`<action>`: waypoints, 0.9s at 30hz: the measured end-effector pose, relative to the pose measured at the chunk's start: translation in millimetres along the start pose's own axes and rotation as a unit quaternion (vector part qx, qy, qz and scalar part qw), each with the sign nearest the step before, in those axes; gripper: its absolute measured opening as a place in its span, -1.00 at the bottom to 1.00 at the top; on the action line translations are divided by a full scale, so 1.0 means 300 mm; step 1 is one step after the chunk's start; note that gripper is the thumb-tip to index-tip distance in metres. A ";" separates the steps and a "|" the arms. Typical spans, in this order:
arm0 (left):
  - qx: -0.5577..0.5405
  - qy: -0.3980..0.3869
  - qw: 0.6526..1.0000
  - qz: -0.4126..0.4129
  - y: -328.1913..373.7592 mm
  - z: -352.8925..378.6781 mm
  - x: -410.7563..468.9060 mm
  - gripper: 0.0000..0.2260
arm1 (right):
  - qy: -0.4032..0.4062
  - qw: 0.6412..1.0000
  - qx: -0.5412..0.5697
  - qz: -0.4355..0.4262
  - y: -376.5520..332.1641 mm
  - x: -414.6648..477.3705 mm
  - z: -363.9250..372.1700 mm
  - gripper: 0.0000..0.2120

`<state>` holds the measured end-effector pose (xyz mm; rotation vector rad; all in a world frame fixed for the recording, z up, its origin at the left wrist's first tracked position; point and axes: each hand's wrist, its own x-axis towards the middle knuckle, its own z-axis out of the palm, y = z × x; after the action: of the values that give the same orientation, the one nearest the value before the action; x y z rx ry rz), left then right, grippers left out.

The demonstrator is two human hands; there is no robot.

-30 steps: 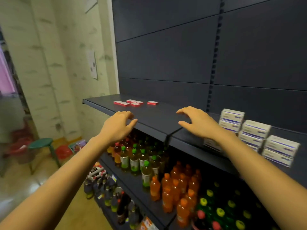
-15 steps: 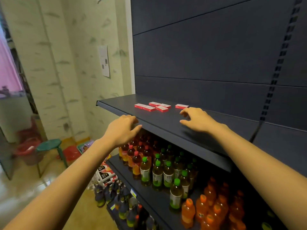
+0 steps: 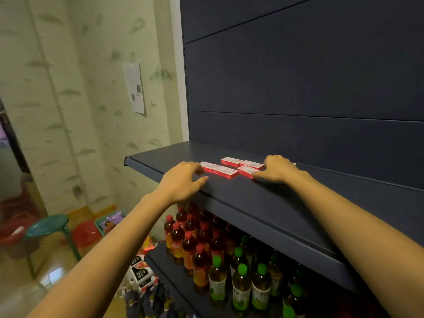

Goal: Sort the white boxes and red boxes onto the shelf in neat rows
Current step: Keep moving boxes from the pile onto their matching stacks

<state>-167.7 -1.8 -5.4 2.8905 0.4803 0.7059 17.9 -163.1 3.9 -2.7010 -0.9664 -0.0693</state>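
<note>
Several small flat red boxes with white tops (image 3: 227,171) lie loosely clustered on the dark shelf (image 3: 263,198), near its left end. My left hand (image 3: 181,181) hovers at the shelf's front edge, fingers curled and apart, its fingertips just short of the leftmost red box (image 3: 209,166). My right hand (image 3: 276,169) rests palm-down on the shelf with its thumb and fingers against the right-hand red boxes (image 3: 246,171), partly covering one behind it. Neither hand lifts anything. No white boxes are in view.
The dark back panel (image 3: 298,76) rises behind the shelf. Lower shelves hold red-capped bottles (image 3: 188,244) and green-capped bottles (image 3: 241,288). To the left are a patterned wall, a green stool (image 3: 47,226), red tubs and packaged goods on the floor.
The view has swung left, so the white boxes have left the frame. Both hands have moved forward to the red boxes; my right hand now touches them.
</note>
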 end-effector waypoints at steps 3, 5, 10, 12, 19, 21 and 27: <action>-0.009 -0.018 1.000 0.015 -0.053 0.032 0.078 -0.69 | -0.020 0.999 -0.027 0.021 -0.015 0.061 0.028 -0.38; -0.026 -0.028 0.999 0.029 -0.086 0.051 0.133 -0.69 | -0.039 0.998 -0.047 0.028 -0.018 0.089 0.045 -0.47; -0.103 -0.072 0.987 0.099 -0.135 0.100 0.275 -0.72 | -0.041 0.995 -0.075 0.046 0.001 0.109 0.027 -0.54; -0.125 -0.102 0.978 0.131 -0.140 0.126 0.326 -0.70 | -0.025 0.995 -0.078 0.063 0.018 0.091 0.005 -0.54; -0.098 -0.265 0.936 0.209 -0.159 0.196 0.482 -0.53 | 0.046 0.990 -0.046 0.122 0.050 -0.049 -0.031 -0.55; -0.113 -0.285 0.924 0.229 -0.164 0.197 0.509 -0.58 | 0.058 0.988 -0.032 0.138 0.046 -0.098 -0.034 -0.57; -0.133 -0.238 0.918 0.287 -0.146 0.203 0.541 -0.63 | 0.111 0.979 0.019 0.172 0.042 -0.269 -0.046 -0.63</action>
<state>-14.9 90.9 1.8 2.7810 -0.4998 0.0742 -36.2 -225.7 3.3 -2.7086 -0.4240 -0.2736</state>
